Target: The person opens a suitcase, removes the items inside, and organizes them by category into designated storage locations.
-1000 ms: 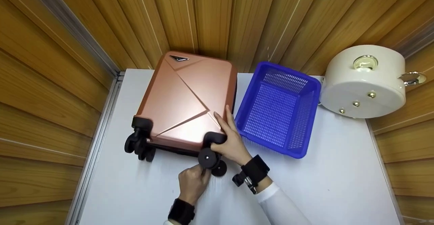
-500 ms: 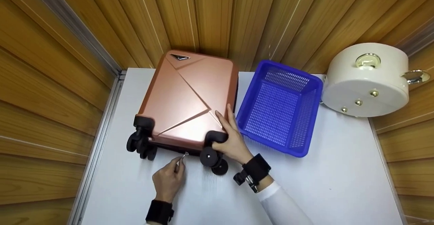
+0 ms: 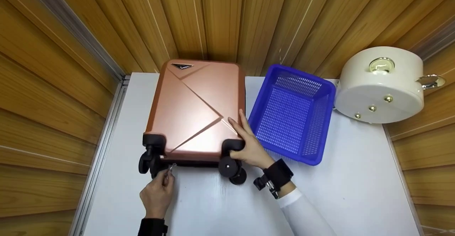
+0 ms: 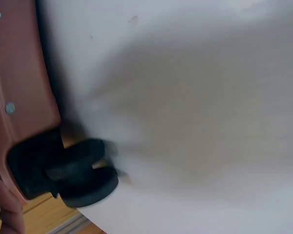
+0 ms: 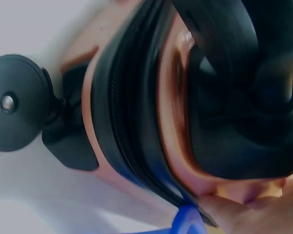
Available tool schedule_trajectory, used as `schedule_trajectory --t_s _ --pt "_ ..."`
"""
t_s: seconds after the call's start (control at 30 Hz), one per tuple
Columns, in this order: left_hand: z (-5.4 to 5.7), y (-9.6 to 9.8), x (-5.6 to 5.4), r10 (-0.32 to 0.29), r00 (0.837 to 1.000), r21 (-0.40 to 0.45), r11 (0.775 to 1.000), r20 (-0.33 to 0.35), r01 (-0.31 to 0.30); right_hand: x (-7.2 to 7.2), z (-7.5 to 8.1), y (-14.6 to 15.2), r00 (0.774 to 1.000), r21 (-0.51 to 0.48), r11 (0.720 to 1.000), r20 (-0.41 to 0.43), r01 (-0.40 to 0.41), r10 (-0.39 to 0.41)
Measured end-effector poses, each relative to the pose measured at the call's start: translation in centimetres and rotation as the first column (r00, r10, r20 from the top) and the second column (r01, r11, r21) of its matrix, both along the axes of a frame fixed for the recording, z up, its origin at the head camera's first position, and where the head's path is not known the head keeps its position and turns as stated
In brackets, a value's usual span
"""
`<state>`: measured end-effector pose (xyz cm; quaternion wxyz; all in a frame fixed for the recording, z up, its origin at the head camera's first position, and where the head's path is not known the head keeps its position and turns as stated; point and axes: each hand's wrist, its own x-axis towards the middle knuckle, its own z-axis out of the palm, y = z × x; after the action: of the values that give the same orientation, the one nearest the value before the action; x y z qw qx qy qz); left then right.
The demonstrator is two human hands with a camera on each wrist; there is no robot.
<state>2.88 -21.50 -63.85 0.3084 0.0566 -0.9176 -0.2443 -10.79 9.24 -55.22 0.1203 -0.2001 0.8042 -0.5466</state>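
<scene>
A pink hard-shell suitcase (image 3: 195,101) lies flat, its wheeled end facing me. At that end's left side my left hand (image 3: 156,195) pinches a small metal zipper pull (image 3: 172,166), close to the left black caster (image 3: 147,159). My right hand (image 3: 254,150) rests with fairly straight fingers on the suitcase's near right corner, thumb beside the other caster (image 3: 230,166). In the right wrist view the dark zipper (image 5: 129,92) runs between the two shell halves. Fingers (image 4: 7,209) of my left hand show only at the left wrist view's lower corner.
A blue plastic basket (image 3: 328,129) stands right of the suitcase, near my right hand. Beyond it, a cream round case (image 3: 384,83) with gold-coloured feet leans at the back right. Wood-patterned walls (image 3: 220,19) enclose the white table (image 3: 312,200).
My left hand has moved left along the suitcase's near end with the zipper pull, from the right caster to the left one. The suitcase has turned slightly; my right hand has stayed at its corner.
</scene>
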Motion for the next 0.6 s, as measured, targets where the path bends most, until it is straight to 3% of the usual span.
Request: schedule_trajectory --t_s 0.23,0.43,0.6 --pt "0.0 -2.1 0.7 0.041 0.998 0.0 0.999 0.04 -0.041 -0.2 0.0 1.1 1.0 0.036 0.999 -0.004 -0.012 0.012" --pt "0.6 -4.6 0.4 0.037 0.989 0.003 0.999 0.142 -0.038 -0.2 0.1 0.5 1.0 0.027 1.0 0.01 -0.004 0.003" --pt "1.1 -6.1 -0.2 0.023 0.985 -0.013 1.0 0.172 -0.021 -0.3 0.1 0.1 1.0 -0.002 1.0 -0.006 0.003 -0.003"
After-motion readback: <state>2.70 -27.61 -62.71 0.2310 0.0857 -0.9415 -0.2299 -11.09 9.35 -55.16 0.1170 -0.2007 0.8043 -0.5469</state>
